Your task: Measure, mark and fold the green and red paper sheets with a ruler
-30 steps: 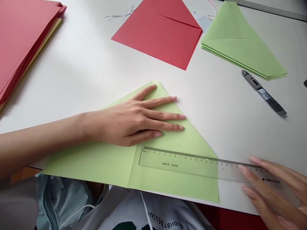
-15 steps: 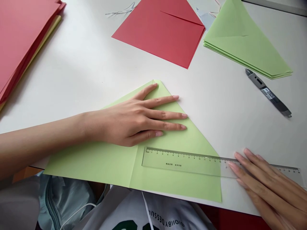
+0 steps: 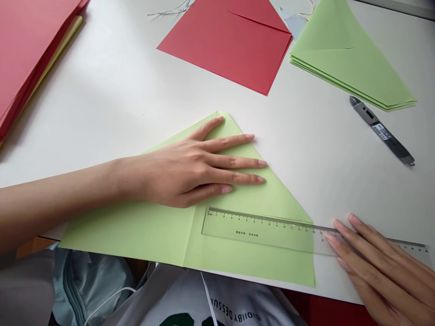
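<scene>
With fingers spread flat, my left hand presses on a folded sheet of light green paper at the table's near edge. The sheet has a pointed top and a crease running down its middle. Across its lower right part lies a clear plastic ruler, its zero end close to the crease and its far end past the paper. My right hand rests on the right portion of the ruler, fingers stretched out; part of the ruler is hidden beneath it.
Red folded paper and a stack of green folded papers lie at the back. A grey and black pen is at right. Red sheets are piled at far left. Thin white strings lie behind.
My right hand has shifted slightly right and down on the ruler. The ruler's angle is almost the same, and my left hand stays in place on the paper.
</scene>
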{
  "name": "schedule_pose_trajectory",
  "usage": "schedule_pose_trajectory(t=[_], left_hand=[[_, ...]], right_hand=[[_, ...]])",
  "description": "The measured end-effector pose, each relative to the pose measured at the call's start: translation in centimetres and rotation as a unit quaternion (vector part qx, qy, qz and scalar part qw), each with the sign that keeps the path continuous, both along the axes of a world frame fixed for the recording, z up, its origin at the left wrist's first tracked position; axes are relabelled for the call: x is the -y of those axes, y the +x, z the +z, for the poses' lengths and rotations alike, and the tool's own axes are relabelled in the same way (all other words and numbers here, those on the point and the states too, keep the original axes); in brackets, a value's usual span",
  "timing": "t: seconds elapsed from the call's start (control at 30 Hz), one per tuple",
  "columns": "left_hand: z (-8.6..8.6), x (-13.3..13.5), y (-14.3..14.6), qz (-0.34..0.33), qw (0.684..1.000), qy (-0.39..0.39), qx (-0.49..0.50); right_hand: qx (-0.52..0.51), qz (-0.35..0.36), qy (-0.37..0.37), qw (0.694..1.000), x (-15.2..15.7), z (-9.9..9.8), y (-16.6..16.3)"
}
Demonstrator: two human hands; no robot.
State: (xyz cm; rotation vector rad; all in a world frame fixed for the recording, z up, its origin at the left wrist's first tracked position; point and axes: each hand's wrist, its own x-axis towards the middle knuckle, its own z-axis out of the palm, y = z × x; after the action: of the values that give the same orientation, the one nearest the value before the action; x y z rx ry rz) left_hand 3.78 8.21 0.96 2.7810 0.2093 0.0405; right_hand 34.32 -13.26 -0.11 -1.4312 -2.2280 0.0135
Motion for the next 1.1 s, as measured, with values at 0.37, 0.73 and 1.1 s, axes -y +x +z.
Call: schedule_pose_trajectory(t=[0.37, 0.73, 1.1], left_hand=[[0.0, 0.1, 0.0, -0.011, 1.000, 0.015, -0.003], [0.0, 0.1, -0.1, -0.023, 0.999, 0.040, 0.009], [0.3, 0.1, 0.1, -0.025, 0.999, 0.022, -0.003]], right_hand=[[0.033, 0.029, -0.031, 0.999, 1.2, -0.8, 0.9], [0.007, 0.004, -0.025, 1.000, 1.0, -0.6, 0.4], [0.026, 0.013, -0.035, 0.999, 1.2, -0.6, 0.9]])
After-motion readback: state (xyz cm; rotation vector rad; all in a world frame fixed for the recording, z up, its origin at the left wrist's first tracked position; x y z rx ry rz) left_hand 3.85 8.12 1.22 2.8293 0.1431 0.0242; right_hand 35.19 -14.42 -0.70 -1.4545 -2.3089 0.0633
